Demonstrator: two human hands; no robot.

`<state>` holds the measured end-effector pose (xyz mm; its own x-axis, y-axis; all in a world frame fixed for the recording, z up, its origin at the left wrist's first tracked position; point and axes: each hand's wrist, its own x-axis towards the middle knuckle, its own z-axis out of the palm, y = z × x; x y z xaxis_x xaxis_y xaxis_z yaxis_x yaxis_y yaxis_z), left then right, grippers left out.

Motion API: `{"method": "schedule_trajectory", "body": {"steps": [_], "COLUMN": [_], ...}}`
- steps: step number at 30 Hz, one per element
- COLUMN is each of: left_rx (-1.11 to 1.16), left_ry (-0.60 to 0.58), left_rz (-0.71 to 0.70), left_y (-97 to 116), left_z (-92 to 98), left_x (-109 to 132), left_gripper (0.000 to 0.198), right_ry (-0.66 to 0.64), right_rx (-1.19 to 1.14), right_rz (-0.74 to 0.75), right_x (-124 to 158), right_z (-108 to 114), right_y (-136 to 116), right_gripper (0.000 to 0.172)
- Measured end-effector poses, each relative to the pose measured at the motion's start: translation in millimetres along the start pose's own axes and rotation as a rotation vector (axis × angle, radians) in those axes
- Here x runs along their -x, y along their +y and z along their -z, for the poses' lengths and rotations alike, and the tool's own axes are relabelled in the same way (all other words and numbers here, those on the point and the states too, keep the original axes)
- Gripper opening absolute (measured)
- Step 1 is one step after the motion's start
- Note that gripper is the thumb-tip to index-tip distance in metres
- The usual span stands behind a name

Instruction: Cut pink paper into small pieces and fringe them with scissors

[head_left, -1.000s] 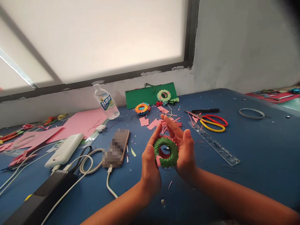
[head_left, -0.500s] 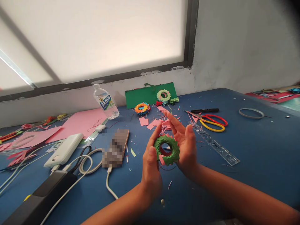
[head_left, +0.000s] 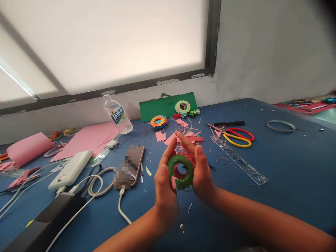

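A green folded-paper ring (head_left: pixel 180 171) with a red inner band is pressed between my two palms above the blue table (head_left: pixel 275 164). My left hand (head_left: pixel 164 185) cups its left edge, thumb up and fingers stretched forward. On the ring's right edge, my right hand (head_left: pixel 199 171) holds it with thumb raised and fingers extended. Pink paper tips stick out behind the ring.
A phone (head_left: pixel 131 167) on a white cable lies left of my hands, with a power bank (head_left: pixel 70 171) and a black box (head_left: pixel 44 224) further left. Scissors (head_left: pixel 236 134), a clear ruler (head_left: pixel 238 161), a pen, a water bottle (head_left: pixel 117 113), pink sheets and finished paper rings (head_left: pixel 159 121) lie beyond.
Both hands with the ring have shifted slightly left and squeezed closer together. At the far left, a pink sheet has been curled up into a roll.
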<state>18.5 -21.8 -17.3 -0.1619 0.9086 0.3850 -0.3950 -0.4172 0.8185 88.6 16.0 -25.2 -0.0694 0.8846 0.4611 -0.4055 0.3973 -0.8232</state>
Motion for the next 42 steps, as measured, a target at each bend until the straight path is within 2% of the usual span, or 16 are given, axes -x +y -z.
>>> {"method": "schedule_trajectory", "body": {"steps": [15, 27, 35, 38, 42], "left_rx": [-0.088, -0.097, -0.101, -0.175, -0.258], "left_ry": [0.024, 0.022, 0.035, 0.034, -0.025], "left_rz": [-0.089, -0.147, -0.128, -0.116, -0.102], "left_y": [8, 15, 13, 12, 9], "left_z": [4.5, 5.2, 4.1, 5.4, 7.2], "left_x": [-8, -10, -12, -11, -10], "left_gripper": [0.044, 0.049, 0.049, 0.049, 0.046], "right_ry": [-0.122, -0.120, -0.098, -0.086, -0.048], "right_rx": [-0.010, 0.025, 0.028, 0.029, -0.015], "right_rz": [0.036, 0.045, 0.041, 0.014, -0.027], "right_x": [20, 20, 21, 21, 20], "right_z": [-10, -14, -12, -12, -12], "right_y": [-7, -7, -7, -8, -6], "right_gripper": [0.041, 0.035, 0.034, 0.035, 0.037]}}
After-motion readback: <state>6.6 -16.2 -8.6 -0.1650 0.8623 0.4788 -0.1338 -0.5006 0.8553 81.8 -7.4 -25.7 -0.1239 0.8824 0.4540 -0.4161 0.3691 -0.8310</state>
